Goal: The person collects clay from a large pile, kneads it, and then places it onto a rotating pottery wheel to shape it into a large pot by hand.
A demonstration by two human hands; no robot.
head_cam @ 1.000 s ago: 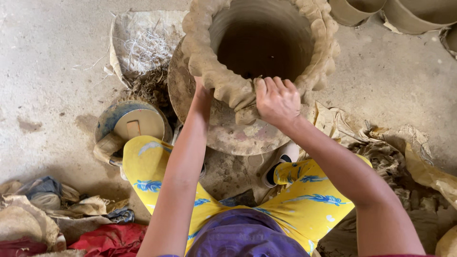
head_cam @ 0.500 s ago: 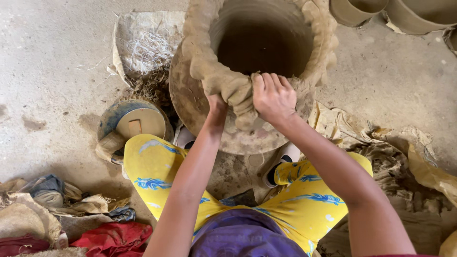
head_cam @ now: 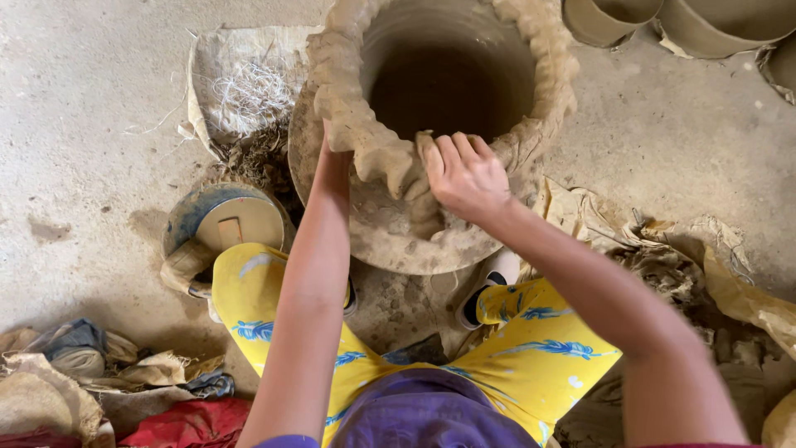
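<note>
A large raw clay pot (head_cam: 390, 236) stands on the floor in front of me, with a thick, lumpy coil of clay (head_cam: 348, 108) laid around its wide mouth. My right hand (head_cam: 466, 176) grips the coil at the near rim, fingers curled over the clay. My left hand (head_cam: 330, 148) reaches up against the outside of the wall just under the coil on the left. Its fingers are hidden behind the clay. My knees in yellow patterned trousers (head_cam: 539, 357) are right below the pot.
A round blue-rimmed container (head_cam: 220, 220) sits left of the pot. A sack with loose fibres (head_cam: 240, 83) lies behind it. Heaped cloths (head_cam: 83, 373) lie lower left, crumpled sacking (head_cam: 663, 249) on the right, and other clay vessels (head_cam: 705, 21) at top right.
My left hand has slid leftwards along the outside of the rim and is now tucked under the coil. My right hand stays on the near rim.
</note>
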